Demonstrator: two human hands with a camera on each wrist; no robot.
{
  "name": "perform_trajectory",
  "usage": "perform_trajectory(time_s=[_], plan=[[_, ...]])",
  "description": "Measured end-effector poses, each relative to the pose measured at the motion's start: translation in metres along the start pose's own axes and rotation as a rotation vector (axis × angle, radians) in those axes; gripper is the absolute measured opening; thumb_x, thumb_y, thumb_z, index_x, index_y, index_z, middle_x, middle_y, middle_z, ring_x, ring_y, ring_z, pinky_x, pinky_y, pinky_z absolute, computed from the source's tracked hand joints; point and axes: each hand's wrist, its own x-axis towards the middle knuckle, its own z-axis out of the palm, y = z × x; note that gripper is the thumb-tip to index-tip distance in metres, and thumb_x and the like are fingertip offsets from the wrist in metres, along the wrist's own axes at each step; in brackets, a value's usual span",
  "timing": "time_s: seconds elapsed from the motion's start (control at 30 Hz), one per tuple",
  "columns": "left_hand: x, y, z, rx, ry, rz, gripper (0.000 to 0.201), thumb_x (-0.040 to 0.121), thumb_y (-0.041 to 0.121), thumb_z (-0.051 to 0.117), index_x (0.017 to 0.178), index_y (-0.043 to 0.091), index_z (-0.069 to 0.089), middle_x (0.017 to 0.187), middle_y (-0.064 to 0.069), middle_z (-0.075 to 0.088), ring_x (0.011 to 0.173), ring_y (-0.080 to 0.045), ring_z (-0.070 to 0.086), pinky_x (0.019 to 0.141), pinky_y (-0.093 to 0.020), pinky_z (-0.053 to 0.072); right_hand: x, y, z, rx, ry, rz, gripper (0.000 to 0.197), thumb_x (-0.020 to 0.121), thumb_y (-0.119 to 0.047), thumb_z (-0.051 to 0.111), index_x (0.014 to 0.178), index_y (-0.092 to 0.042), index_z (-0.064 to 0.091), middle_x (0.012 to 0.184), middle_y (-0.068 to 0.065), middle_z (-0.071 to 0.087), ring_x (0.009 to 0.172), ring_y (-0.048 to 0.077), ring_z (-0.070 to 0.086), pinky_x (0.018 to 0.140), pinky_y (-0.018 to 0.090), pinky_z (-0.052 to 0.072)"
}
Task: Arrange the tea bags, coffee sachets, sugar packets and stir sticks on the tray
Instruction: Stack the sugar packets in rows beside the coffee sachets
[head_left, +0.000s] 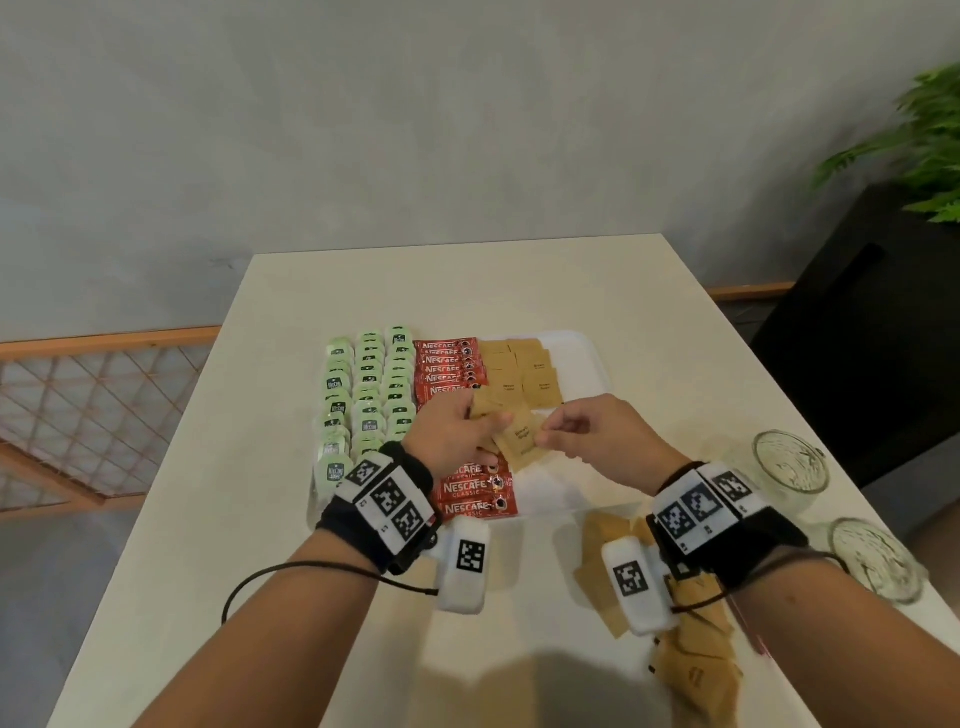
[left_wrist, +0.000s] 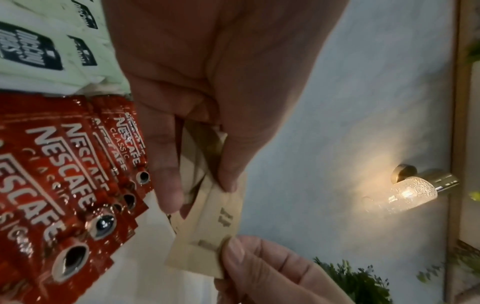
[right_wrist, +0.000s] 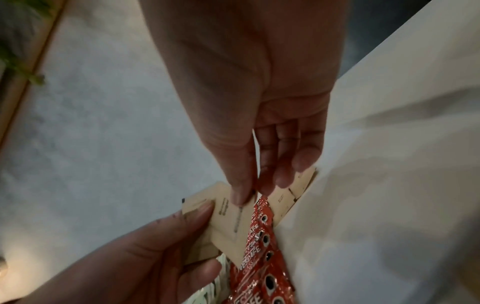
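A white tray (head_left: 582, 358) holds rows of green tea bags (head_left: 370, 395), red coffee sachets (head_left: 451, 364) and brown sugar packets (head_left: 524, 371). Above the tray's middle, my left hand (head_left: 462, 431) grips a small stack of brown sugar packets (head_left: 519, 439) between thumb and fingers. My right hand (head_left: 576, 426) pinches the right edge of the top packet (left_wrist: 207, 244). In the right wrist view the thumb and forefinger close on that packet (right_wrist: 228, 226) over the red sachets (right_wrist: 262, 257).
Loose brown sugar packets (head_left: 691, 670) lie on the table (head_left: 260, 545) near its front right, under my right wrist. Two glass cups (head_left: 792, 462) (head_left: 872, 558) stand at the right edge. A dark cabinet with a plant (head_left: 935, 135) is far right.
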Motion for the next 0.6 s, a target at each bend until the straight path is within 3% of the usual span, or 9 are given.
perform_trajectory(time_s=[0.07,0.17,0.2,0.3,0.37,0.47,0.6], plan=[[0.003,0.002,-0.005,-0.021,0.062,-0.036,0.024,0.101,0.02,0.049,0.121,0.014,0.061,0.111,-0.006,0.069,0.095,-0.023,0.07,0.073,-0.036,0.061,0.013,0.007,0.002,-0.006,0.029,0.038,0.006,0.082,-0.031,0.076,0.08,-0.025,0.076,0.082,-0.008,0.071,0.076,0.005,0.06,0.074,0.023,0.049],[0.009,0.003,-0.017,-0.001,0.24,-0.071,0.034,0.104,0.025,0.038,0.133,0.014,0.053,0.101,0.001,0.064,0.093,-0.021,0.062,0.087,-0.044,0.056,0.031,0.024,0.009,0.023,0.147,0.17,0.008,0.083,-0.029,0.074,0.085,-0.022,0.077,0.097,-0.006,0.074,0.085,0.011,0.064,0.082,0.032,0.055],[0.011,0.002,-0.021,0.011,0.281,-0.069,0.035,0.104,0.026,0.037,0.134,0.015,0.052,0.1,0.002,0.062,0.089,-0.02,0.06,0.085,-0.042,0.056,0.035,0.028,0.013,0.03,0.172,0.21,0.007,0.085,-0.027,0.073,0.085,-0.022,0.077,0.098,-0.004,0.074,0.08,0.011,0.063,0.08,0.033,0.056],[0.015,0.001,-0.033,-0.073,0.34,-0.08,0.033,0.103,0.032,0.039,0.129,0.019,0.056,0.109,0.001,0.065,0.083,-0.012,0.058,0.064,-0.027,0.046,0.046,0.035,0.023,0.017,0.194,0.27,0.01,0.089,-0.025,0.066,0.091,-0.021,0.076,0.095,0.0,0.074,0.068,0.013,0.059,0.064,0.03,0.051],[0.017,0.001,-0.038,-0.169,0.338,-0.107,0.028,0.102,0.034,0.043,0.121,0.022,0.06,0.104,0.002,0.066,0.079,-0.011,0.059,0.057,-0.024,0.044,0.053,0.033,0.028,-0.041,0.192,0.275,0.015,0.09,-0.027,0.065,0.095,-0.017,0.075,0.094,0.001,0.073,0.068,0.015,0.061,0.06,0.027,0.048],[0.02,-0.003,-0.043,-0.273,0.318,-0.151,0.022,0.1,0.034,0.051,0.111,0.021,0.065,0.096,-0.002,0.067,0.078,-0.017,0.061,0.056,-0.026,0.048,0.061,0.029,0.032,-0.07,0.176,0.282,0.019,0.09,-0.029,0.065,0.095,-0.013,0.075,0.093,0.003,0.072,0.069,0.017,0.06,0.062,0.029,0.048],[0.02,-0.006,-0.044,-0.346,0.282,-0.225,0.02,0.098,0.034,0.055,0.104,0.018,0.066,0.083,-0.002,0.057,0.07,-0.015,0.053,0.058,-0.026,0.052,0.067,0.028,0.036,-0.086,0.166,0.293,0.022,0.09,-0.031,0.065,0.092,-0.011,0.072,0.094,0.002,0.071,0.066,0.017,0.059,0.06,0.028,0.046]])
